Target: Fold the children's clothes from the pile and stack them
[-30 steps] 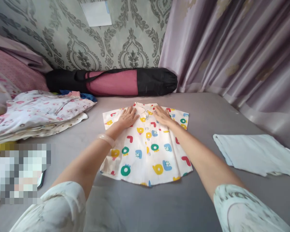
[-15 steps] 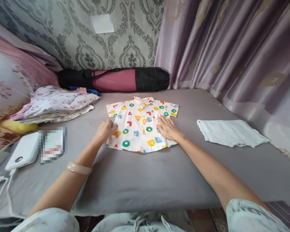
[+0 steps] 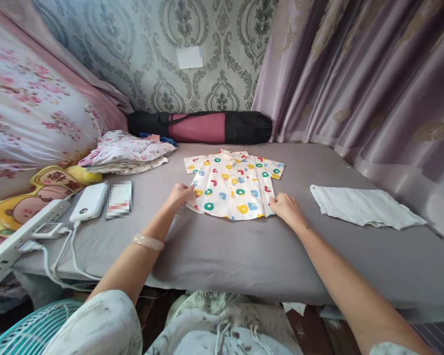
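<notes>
A small white short-sleeved shirt (image 3: 231,190) with a collar and red, green, yellow and blue prints lies spread on the grey sheet (image 3: 222,256), front side up, collar toward the wall. My left hand (image 3: 182,194) is closed on its left side edge near the hem. At the opposite side, my right hand (image 3: 285,206) pinches the right edge close to the bottom corner. Both sleeves lie stretched outward.
Pale folded cloth (image 3: 366,206) lies on the right. A stack of folded clothes (image 3: 128,153) sits at the back left, before a black and pink rolled bag (image 3: 198,126). On the left are a white power bank (image 3: 89,202), a power strip (image 3: 25,241) and cables; below, a teal fan (image 3: 40,328).
My right hand has gone from lying flat on the shirt front to gripping its right edge. My left hand has closed on the left edge. The view has shifted left.
</notes>
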### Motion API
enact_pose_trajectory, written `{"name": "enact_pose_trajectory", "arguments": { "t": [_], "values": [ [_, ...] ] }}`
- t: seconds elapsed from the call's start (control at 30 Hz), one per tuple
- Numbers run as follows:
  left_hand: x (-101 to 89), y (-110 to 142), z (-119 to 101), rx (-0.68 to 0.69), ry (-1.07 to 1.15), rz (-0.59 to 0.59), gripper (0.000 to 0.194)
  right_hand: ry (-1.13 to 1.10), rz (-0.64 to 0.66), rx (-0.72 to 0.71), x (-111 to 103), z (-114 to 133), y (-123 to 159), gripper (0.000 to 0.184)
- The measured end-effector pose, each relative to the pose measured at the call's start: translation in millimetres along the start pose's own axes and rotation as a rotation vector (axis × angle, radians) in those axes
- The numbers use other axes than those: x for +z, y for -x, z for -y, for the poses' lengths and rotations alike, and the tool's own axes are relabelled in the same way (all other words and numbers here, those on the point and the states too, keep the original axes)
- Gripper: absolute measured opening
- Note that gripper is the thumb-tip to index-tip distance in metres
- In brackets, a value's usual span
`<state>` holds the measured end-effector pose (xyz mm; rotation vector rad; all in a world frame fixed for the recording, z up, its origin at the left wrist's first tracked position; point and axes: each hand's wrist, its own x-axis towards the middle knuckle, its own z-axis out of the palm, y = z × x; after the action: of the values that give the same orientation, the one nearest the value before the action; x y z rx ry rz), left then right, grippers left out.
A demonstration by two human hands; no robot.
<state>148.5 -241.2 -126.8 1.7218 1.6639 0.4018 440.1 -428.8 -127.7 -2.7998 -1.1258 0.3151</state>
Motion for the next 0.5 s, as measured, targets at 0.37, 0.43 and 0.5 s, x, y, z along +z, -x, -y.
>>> {"name": "enact_pose_trajectory", "arguments": {
  "t": [0.37, 0.43, 0.5],
  "values": [
    [8.1, -0.1, 4.0, 0.046, -0.154, -0.042, 0.027, -0.081, -0.011, 0.029, 0.5, 5.6, -2.1, 0.039],
    [5.9, 2.4, 6.7, 0.016, -0.076, 0.012, 0.029, -0.166, 0.099, 0.061, 0.9, -1.5, -9.2, 0.040],
    [4.2, 4.1, 10.8, 0.029, 0.010, 0.066, 0.030, -0.233, 0.140, 0.087, 2.8, -6.9, -12.9, 0.041]
  ]
}}
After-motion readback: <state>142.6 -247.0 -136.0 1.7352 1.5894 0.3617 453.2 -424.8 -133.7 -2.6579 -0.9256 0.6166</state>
